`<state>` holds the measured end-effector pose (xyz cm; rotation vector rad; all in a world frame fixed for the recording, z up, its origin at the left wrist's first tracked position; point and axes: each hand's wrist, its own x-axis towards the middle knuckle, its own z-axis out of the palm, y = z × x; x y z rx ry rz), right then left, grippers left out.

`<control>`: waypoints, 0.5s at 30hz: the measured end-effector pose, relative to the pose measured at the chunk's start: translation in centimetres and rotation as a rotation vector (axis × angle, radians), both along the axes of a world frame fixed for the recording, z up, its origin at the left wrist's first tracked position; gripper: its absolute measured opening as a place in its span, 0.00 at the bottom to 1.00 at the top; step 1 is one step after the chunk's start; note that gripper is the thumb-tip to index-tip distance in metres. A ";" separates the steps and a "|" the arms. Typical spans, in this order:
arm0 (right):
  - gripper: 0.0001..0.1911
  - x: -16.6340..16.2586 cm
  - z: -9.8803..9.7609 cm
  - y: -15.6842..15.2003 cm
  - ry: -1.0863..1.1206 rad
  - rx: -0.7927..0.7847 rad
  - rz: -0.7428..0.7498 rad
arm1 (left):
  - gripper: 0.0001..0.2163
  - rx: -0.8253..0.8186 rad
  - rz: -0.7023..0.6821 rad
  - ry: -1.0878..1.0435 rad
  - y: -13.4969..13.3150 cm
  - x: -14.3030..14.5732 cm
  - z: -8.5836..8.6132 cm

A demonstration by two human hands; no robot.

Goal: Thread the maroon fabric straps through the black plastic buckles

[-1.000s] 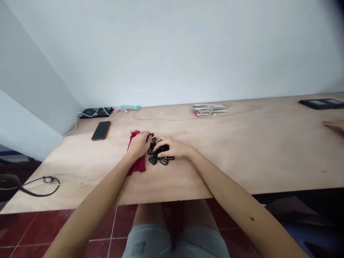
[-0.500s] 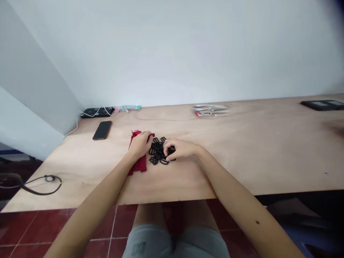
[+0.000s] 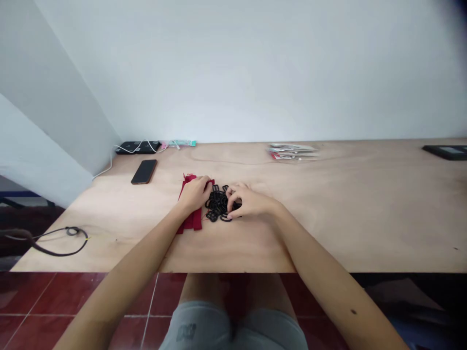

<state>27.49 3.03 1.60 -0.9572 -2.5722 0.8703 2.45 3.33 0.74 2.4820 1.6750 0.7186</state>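
Wooden table fills the frame, wall behind it. Landmark is the heap of black buckles, near the table's front edge, a bit left of centre.

Person's two bare forearms come in from the bottom and meet at the heap. Black cable is looped far left of the heap, at the table corner. Dark flat tray sits far right of the heap, by the wall. Power strip with white leads is back-left of the heap, against the wall. Packets are stacked back-right of the heap. Phone lies face down, left of and behind the heap.

Red fabric strips lie touching the heap's left side, laid roughly parallel in a stack.

Left hand is flat on the far end of the red strips, fingers spread lightly and pressing down, just left of the heap. Right hand rests on the heap's right side, fingers curled in and tips among the buckles. Looks like a pinch on one buckle, but can't tell if it is closed.

Progress, as a judgement: early. Buckles are all in one tangled heap and none shows on a strip. No finished pieces are visible anywhere around the heap, so nearly all the work looks left.
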 end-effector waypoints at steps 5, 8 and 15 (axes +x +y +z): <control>0.10 -0.3 0.4 -0.4 0.001 -0.007 0.010 | 0.09 -0.008 -0.003 -0.013 -0.1 0.1 0.2; 0.10 -0.8 0.3 -0.5 0.008 -0.005 0.037 | 0.09 -0.015 0.003 -0.015 -0.2 0.2 0.3; 0.09 -0.9 0.3 -0.7 0.042 -0.021 0.044 | 0.09 -0.015 -0.002 -0.029 0.0 0.0 0.1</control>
